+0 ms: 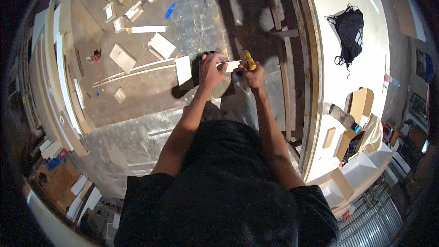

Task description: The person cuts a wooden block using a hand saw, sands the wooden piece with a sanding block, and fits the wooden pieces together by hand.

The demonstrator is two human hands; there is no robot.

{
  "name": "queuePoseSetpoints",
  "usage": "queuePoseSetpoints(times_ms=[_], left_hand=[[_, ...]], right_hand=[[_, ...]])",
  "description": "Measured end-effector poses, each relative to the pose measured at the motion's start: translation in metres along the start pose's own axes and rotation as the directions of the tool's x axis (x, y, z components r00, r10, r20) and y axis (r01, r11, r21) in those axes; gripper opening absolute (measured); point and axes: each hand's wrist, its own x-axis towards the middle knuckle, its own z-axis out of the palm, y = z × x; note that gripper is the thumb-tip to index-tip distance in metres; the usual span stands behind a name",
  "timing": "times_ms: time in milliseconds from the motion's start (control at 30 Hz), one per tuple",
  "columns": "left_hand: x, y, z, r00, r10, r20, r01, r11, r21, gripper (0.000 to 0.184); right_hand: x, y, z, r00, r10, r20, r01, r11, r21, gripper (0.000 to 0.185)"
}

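My left hand (211, 68) is closed on the left end of a small pale board (232, 66), thumb along its near side. My right hand (254, 77) grips a yellow hand tool (248, 60) at the board's right end; its exact kind is too small to tell. Both hands are close together in front of my body, over the dark work surface (192, 18). A white rectangular panel (184, 70) lies just left of my left hand. Long thin strips (137, 72) run leftward from that panel.
Several small wooden box-like pieces (133, 11) lie at the upper left, with a blue object (170, 10) beside them. To the right, a pale table (338, 96) carries a black strapped cloth item (350, 34), a bottle (344, 117) and a white divided box (359, 169).
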Motion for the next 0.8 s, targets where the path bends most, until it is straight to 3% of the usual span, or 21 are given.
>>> queuePoseSetpoints(times_ms=[133,200,533,733,800], left_hand=[[0.001,0.005,0.005,1.000,0.017,0.006,-0.017,0.998,0.058,0.030],[0.001,0.007,0.009,1.000,0.016,-0.007,-0.015,0.998,0.063,0.029],[0.001,0.008,0.008,0.996,0.064,-0.058,-0.059,0.994,0.089,0.020],[0.003,0.004,0.010,0.994,0.107,0.011,-0.108,0.988,0.113,0.011],[0.007,0.002,0.018,0.987,0.050,-0.154,-0.029,0.990,0.136,0.017]], right_hand=[[0.001,-0.019,-0.013,0.985,0.168,0.033,-0.168,0.986,0.021,0.044],[0.003,-0.022,-0.018,0.970,0.237,0.056,-0.229,0.966,-0.119,0.041],[0.002,-0.024,-0.010,0.972,0.204,0.120,-0.219,0.967,0.128,0.039],[0.000,-0.029,-0.008,0.983,0.180,0.023,-0.178,0.982,-0.068,0.049],[0.000,-0.029,-0.006,0.988,0.149,-0.032,-0.152,0.980,-0.128,0.053]])
